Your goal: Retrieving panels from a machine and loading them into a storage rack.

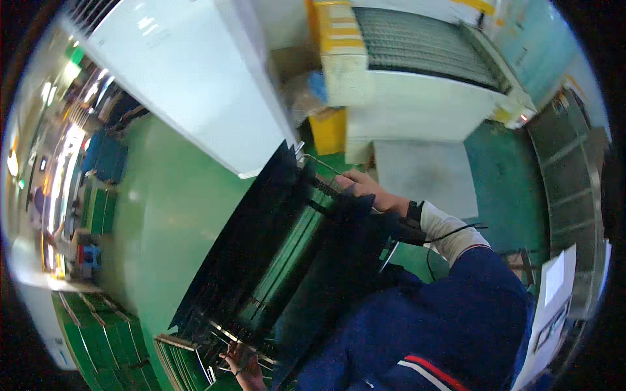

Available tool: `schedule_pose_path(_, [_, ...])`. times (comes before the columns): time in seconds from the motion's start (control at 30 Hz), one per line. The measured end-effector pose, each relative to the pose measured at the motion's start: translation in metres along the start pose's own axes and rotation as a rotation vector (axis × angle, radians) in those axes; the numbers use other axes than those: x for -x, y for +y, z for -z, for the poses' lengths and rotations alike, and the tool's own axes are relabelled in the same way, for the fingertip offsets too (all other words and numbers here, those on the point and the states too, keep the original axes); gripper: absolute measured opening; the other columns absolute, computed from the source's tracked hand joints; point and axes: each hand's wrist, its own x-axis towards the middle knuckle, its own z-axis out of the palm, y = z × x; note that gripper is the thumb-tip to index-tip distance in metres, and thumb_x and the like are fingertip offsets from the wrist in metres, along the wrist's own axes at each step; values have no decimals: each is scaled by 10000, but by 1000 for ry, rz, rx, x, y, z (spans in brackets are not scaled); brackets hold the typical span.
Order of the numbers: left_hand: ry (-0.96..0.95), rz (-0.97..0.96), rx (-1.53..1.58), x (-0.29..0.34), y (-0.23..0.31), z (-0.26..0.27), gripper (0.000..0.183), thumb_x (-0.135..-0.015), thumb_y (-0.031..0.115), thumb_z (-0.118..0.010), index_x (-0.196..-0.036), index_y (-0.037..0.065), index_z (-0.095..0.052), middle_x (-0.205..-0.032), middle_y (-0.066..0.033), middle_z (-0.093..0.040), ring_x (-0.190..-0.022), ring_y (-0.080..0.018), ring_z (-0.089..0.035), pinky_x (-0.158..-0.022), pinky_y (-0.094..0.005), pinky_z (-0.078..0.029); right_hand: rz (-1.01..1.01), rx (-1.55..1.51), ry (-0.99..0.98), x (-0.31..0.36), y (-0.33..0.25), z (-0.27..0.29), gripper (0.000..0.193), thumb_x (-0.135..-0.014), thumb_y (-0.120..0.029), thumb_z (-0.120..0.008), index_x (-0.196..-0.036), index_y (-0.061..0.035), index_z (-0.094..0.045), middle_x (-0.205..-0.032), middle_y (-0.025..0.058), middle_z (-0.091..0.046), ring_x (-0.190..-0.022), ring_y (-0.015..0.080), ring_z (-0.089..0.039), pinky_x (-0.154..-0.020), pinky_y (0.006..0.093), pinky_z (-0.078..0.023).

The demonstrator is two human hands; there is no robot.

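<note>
- Across the middle of the view, a black rack [228,260] is being held at a slant, its upper end leaning toward a white panel [182,72].
- At that upper end, the rack is being gripped by the right hand [358,184], its fingers curled in close beside a thin metal rod [319,163].
- At the lower end, the rack is being met by the left hand [242,366] (dim and partly hidden, so whether it is wide or closed cannot be told).
- Between the rack's two dark sides, a strip of green floor [173,215] is being left visible.
- Just beside the left hand, slim green boards [177,366] are being partly covered by the rack; farther left, a green stack [107,339] is being shown.
- Beyond the right hand, a yellow box [328,132] and a grey-topped machine [427,49] are being seen, well apart from the rack.
</note>
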Motion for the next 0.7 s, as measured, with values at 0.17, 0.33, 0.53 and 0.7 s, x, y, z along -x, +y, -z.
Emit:
schedule_pose_path(0.17, [-201, 22, -75, -11, -15, -8, 593, -951, 585, -267, -1307, 142, -438, -1218, -37, -526, -1075, -200, -490, -947, -451, -317, -78, -283, -13, 58, 3, 77, 537, -864, -560, -560, -886, -29, -635, -773, 5, -574, -693, 89, -491, -607, 276, -398])
schedule_pose_path(0.33, [-292, 114, -3, -52, -29, -69, 528, -953, 556, -322, -1251, 153, -487, -1172, -32, -559, -1033, -208, -524, -890, -434, -366, 23, -247, -22, 91, 68, 174, 555, -878, -500, -584, -1080, 17, -584, -1003, 50, -586, -956, 137, -526, -832, 295, -421])
schedule_pose_path(0.53, [-200, 168, -329, -21, -54, -281, 535, -955, 579, -319, -1203, 151, -522, -1010, 7, -576, -902, -176, -537, -757, -386, -429, -286, -356, 358, 117, 143, 310, 597, -896, -531, -537, -1126, 19, -575, -822, 33, -601, -797, 143, -582, -684, 282, -454])
schedule_pose_path(0.7, [-439, 257, -367, -47, -116, -391, 467, -966, 490, -407, -1206, 103, -510, -967, -26, -603, -834, -161, -564, -660, -316, -474, -481, -494, 561, 151, 249, 442, 674, -872, -583, -532, -1132, 36, -593, -909, 78, -612, -745, 164, -574, -686, 293, -460])
